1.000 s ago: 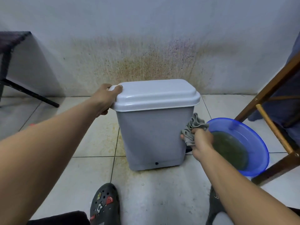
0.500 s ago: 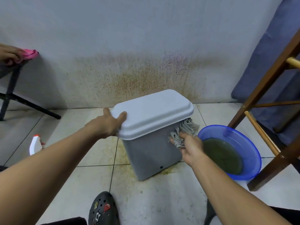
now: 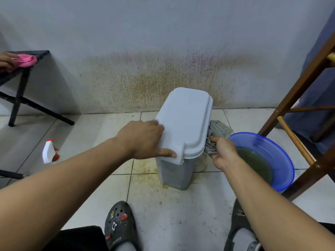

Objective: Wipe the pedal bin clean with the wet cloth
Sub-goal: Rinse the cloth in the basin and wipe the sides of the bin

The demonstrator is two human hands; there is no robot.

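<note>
A stained wall (image 3: pixel 163 42) rises behind a tiled floor (image 3: pixel 172 218) speckled with brown splashes. The grey pedal bin (image 3: pixel 174 173) stands on that floor close to the wall, lid down, turned at an angle to the camera. Just right of it sits a blue basin (image 3: pixel 262 142) of murky water (greenish, opaque). The left hand (image 3: pixel 143 140) grips the bin at the lid's near left corner, fingers curled over the edge and thumb along the front rim. The right hand (image 3: pixel 224 153) pinches the wet cloth (image 3: pixel 217 129), bunched against the bin's right side under the lid rim. A spray bottle (image 3: pixel 48 151) stands well to the left
</note>
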